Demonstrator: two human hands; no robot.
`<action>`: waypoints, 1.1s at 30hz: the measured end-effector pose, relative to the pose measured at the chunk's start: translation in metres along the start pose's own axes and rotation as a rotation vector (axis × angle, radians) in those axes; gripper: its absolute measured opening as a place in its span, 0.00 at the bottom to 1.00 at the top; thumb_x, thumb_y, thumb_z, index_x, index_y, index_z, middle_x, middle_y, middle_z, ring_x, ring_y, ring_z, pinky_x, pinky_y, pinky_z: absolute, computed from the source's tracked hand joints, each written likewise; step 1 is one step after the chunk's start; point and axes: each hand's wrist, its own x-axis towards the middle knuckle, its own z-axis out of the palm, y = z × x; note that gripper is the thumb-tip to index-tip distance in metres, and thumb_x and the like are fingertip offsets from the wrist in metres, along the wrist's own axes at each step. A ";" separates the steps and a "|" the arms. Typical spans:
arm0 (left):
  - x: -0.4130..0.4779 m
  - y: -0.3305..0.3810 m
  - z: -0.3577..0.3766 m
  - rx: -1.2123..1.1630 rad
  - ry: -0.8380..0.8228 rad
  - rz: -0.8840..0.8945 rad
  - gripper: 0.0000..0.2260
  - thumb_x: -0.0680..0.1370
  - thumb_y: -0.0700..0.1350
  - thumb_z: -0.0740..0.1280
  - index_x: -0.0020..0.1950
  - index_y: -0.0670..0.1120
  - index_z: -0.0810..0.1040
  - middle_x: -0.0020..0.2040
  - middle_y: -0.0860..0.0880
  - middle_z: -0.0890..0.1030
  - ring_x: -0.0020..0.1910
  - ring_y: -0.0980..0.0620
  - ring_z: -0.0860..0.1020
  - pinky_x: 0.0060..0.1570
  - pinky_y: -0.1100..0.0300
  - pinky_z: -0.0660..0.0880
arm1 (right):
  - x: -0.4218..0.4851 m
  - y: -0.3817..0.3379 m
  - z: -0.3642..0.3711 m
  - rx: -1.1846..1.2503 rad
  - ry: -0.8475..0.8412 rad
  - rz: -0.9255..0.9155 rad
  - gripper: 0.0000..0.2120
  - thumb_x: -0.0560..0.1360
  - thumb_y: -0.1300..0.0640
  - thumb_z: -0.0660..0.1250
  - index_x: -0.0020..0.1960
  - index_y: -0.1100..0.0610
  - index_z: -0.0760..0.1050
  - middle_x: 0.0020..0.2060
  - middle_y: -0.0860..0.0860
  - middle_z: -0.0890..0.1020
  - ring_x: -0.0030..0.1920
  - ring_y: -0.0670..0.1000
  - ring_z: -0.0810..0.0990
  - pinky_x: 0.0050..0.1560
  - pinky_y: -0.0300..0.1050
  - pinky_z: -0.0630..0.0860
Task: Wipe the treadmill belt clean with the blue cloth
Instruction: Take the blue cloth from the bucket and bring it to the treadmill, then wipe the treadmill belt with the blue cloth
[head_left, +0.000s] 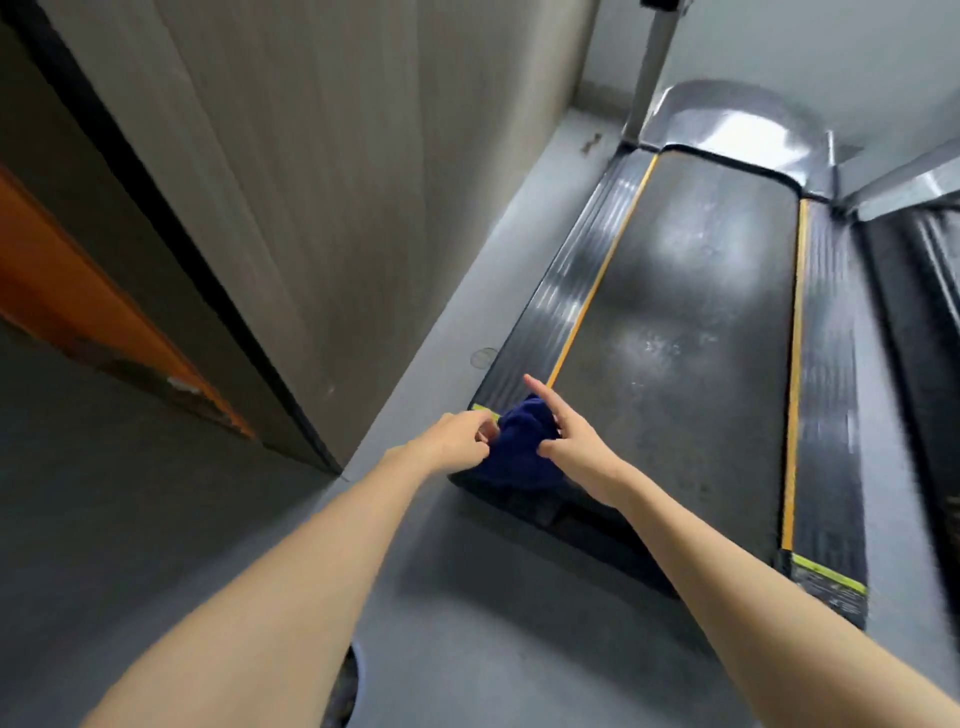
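Note:
A dark blue cloth (522, 447) lies bunched at the near left corner of the treadmill, over the rear end of its left side rail. My left hand (460, 439) grips the cloth's left edge with curled fingers. My right hand (569, 439) pinches the cloth's right side with thumb and lower fingers, its index finger pointing straight out over the belt. The grey-black treadmill belt (685, 332) stretches away from me, shiny in patches, bordered by two yellow stripes.
A beige wall panel (311, 208) stands close on the left, with a strip of grey floor (467, 291) between it and the treadmill. The motor hood (737, 124) and an upright post (652, 67) close the far end. A second machine (924, 291) flanks the right.

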 end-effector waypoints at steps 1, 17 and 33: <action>0.007 0.026 -0.009 -0.023 -0.036 0.038 0.13 0.73 0.43 0.60 0.57 0.50 0.71 0.55 0.49 0.78 0.54 0.48 0.76 0.53 0.54 0.73 | -0.003 -0.009 -0.024 0.052 0.019 -0.001 0.39 0.68 0.78 0.53 0.69 0.45 0.65 0.63 0.49 0.72 0.63 0.51 0.71 0.62 0.47 0.73; 0.184 0.440 -0.114 0.300 -0.130 0.480 0.05 0.74 0.42 0.61 0.44 0.52 0.74 0.45 0.49 0.78 0.44 0.50 0.77 0.41 0.59 0.76 | 0.007 -0.081 -0.428 -0.395 0.446 0.026 0.16 0.70 0.51 0.73 0.55 0.50 0.73 0.59 0.52 0.63 0.66 0.52 0.61 0.61 0.45 0.68; 0.487 0.577 -0.251 0.720 -0.289 0.741 0.06 0.76 0.43 0.63 0.52 0.48 0.76 0.43 0.52 0.77 0.42 0.53 0.74 0.42 0.63 0.70 | 0.223 -0.097 -0.617 -0.412 0.466 0.054 0.14 0.73 0.59 0.66 0.37 0.51 0.61 0.34 0.48 0.72 0.33 0.46 0.70 0.30 0.30 0.65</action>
